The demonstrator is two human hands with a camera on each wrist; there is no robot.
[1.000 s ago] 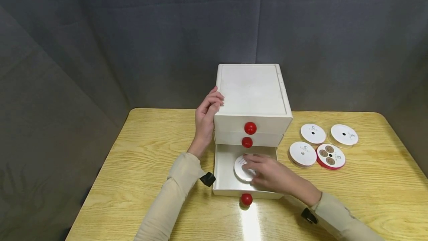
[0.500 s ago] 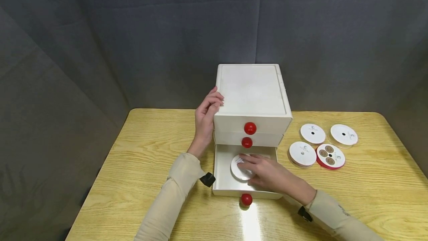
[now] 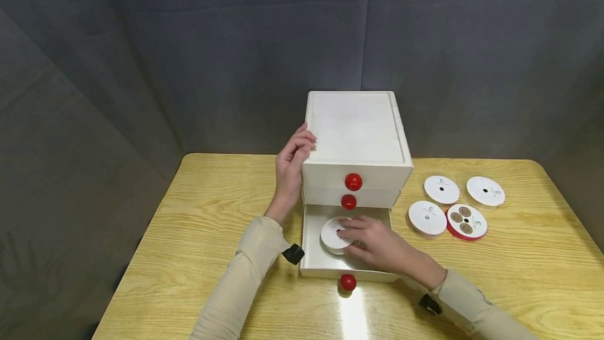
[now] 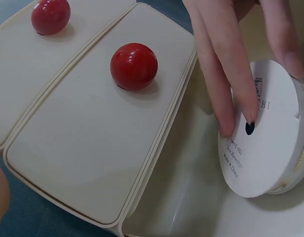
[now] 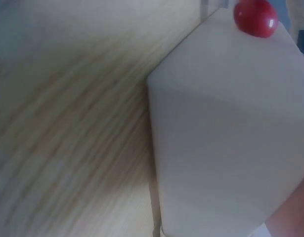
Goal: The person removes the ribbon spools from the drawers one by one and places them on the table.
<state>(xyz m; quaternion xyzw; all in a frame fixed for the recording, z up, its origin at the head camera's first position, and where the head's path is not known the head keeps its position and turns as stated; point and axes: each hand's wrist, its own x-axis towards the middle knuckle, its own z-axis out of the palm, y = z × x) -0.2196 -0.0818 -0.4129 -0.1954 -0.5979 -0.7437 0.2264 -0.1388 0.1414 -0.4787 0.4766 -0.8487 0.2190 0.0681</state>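
Observation:
In the head view a white ribbon spool (image 3: 332,239) lies flat in the pulled-out bottom drawer (image 3: 311,256) of a small white cabinet (image 3: 355,125). My right hand (image 3: 379,245) reaches over the drawer from the right, fingertips on the spool's top. The left wrist view shows its fingers (image 4: 233,69) extended across the spool (image 4: 270,163), two tips close to the dark centre hole and another digit at the rim. Pale ribbon shows on the spool's edge. My left hand (image 3: 291,164) rests on the cabinet's upper left edge, its fingertips on the top.
Right of the cabinet on the wooden table (image 3: 226,198) lie several more spools, among them a plain white one (image 3: 441,189) and one with red ribbon (image 3: 467,221). Red knobs (image 3: 353,181) stick out from the drawer fronts. A dark curtain (image 3: 236,67) hangs behind.
The spool has shifted slightly left inside the drawer, with my right hand's fingers over it. My left hand and the cabinet have stayed in place.

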